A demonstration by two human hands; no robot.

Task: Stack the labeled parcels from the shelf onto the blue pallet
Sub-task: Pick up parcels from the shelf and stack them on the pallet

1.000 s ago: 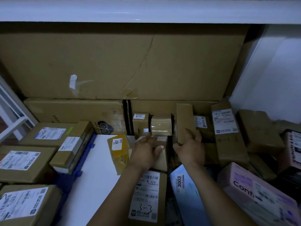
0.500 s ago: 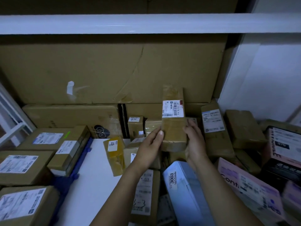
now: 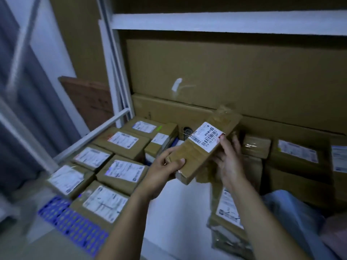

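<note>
Blue plastic pallet (image 3: pixel 73 226) pokes out at the lower left, mostly buried under a layer of labelled brown parcels (image 3: pixel 122 171) lying flat, labels up. Next over, the left hand (image 3: pixel 161 175) grips the near end of a long taped parcel (image 3: pixel 199 152), thumb pressed on top and fingers curled underneath. That box is up in the air over the white shelf board (image 3: pixel 178 212), tilted with its far end higher and the barcode label facing up. The right hand (image 3: pixel 230 162) holds the side by the label, thumb on the label's corner, the other fingers spread behind the box so only the tips show. Further right, more shelf parcels (image 3: pixel 296 154) sit in front of a big cardboard sheet (image 3: pixel 225 72). The left side is pretty motion-blurred, the labels are unreadable, and the rightmost box is cut off by the frame.
</note>
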